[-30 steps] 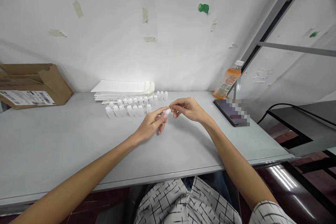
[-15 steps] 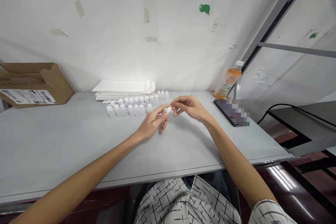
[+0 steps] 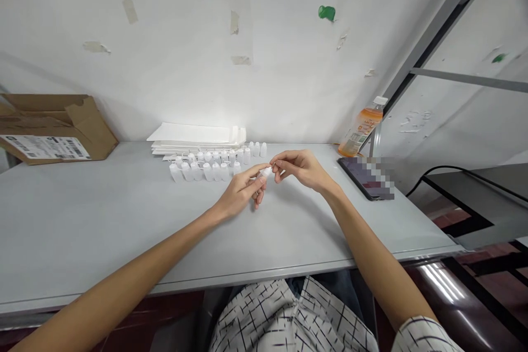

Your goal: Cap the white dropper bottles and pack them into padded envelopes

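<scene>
A small white bottle [image 3: 266, 172] is held tilted between the fingers of my left hand [image 3: 241, 192], just above the table. At the bottle's tip, my right hand [image 3: 301, 169] has its thumb and fingertips pinched together; whatever they hold is too small to make out. Several similar white bottles [image 3: 208, 171] stand in rows to the left of my hands. Behind these rows lies a stack of flat white cartons [image 3: 193, 135].
An open cardboard box [image 3: 61, 129] sits at the back left of the grey table [image 3: 165, 242]. At the right are an orange drink bottle [image 3: 363, 126] and a phone [image 3: 363, 176]. A white wall [image 3: 280, 88] rises behind the table.
The whole view has shifted slightly. Both hands keep nearly the same pose around the small bottle.
</scene>
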A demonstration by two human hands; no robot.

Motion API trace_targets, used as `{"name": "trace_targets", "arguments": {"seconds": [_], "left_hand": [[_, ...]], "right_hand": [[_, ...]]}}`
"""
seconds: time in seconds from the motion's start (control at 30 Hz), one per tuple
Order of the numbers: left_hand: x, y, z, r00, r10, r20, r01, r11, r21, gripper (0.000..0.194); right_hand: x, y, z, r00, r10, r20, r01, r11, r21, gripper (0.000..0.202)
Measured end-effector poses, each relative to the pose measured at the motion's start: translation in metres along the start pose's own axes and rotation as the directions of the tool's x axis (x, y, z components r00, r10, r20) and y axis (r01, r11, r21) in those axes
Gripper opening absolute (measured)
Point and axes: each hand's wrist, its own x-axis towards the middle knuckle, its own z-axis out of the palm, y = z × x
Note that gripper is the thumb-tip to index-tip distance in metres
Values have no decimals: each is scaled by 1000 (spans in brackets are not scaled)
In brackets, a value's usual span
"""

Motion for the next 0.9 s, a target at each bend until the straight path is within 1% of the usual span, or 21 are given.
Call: {"name": "trace_targets", "arguments": {"seconds": [0.23, 0.33, 0.43, 0.57, 0.67, 0.77, 0.9], "left_hand": [[0, -2, 0, 1000, -9, -17, 9, 1000, 29, 49], [0, -3, 0, 1000, 0, -23, 2, 995, 98, 47], [0, -4, -1, 999, 0, -46, 8, 984, 180, 45], [0, -3, 1, 995, 37, -89, -20, 982, 189, 42], [0, -1, 2, 992, 63, -107, -42, 982, 187, 38], [-1, -1, 2, 990, 80, -119, -52, 973, 223, 34], [-2, -2, 1, 990, 82, -116, -52, 969, 240, 35]], "right_hand": [[1, 5, 1, 1000, -18, 3, 18, 998, -64, 29], [1, 9, 2, 1000, -28, -10, 26, 993, -112, 29], [2, 10, 4, 999, -25, -24, 22, 993, -119, 30], [2, 10, 6, 999, 4, -41, -7, 997, -80, 34], [2, 8, 6, 999, 27, -43, -28, 1000, -10, 38], [2, 7, 6, 999, 31, -36, -30, 998, 51, 38], [2, 8, 7, 999, 48, -26, -45, 995, 88, 38]]}}
